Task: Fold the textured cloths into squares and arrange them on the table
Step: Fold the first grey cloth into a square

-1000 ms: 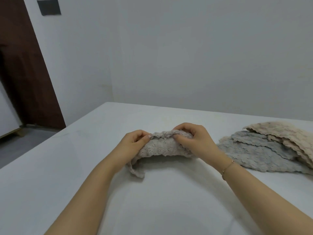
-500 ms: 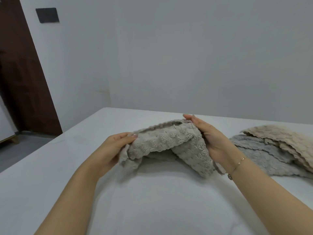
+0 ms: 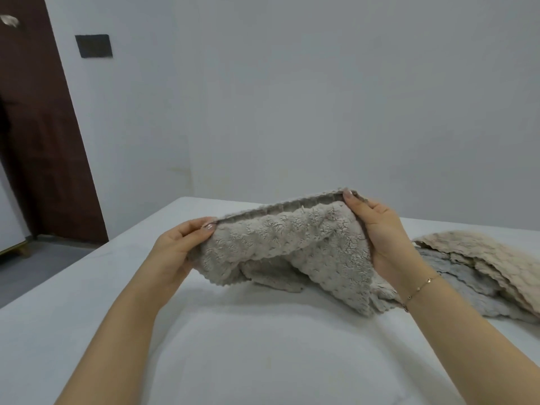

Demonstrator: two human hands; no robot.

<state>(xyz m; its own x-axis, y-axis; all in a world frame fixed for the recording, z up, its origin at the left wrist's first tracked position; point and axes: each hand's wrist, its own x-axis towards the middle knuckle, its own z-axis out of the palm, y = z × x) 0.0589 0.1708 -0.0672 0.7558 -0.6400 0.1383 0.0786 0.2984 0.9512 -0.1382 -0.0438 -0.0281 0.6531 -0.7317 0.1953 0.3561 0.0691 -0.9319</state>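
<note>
Both hands, left (image 3: 178, 247) and right (image 3: 380, 235), pinch the cloth's (image 3: 286, 244) top edge, stretching it for folding. Its tail drags on the table (image 3: 233, 346), by the right-edge pile (image 3: 482, 267).

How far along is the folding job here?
Early on. No folded squares show on the table. Both hands, left hand and right hand, hold one grey-beige cloth raised and unfolded. The pile of cloths on the right waits, loose.

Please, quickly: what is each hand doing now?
Left hand: pinches the grey cloth at its left corner.
Right hand: grips the same cloth's right corner.
</note>
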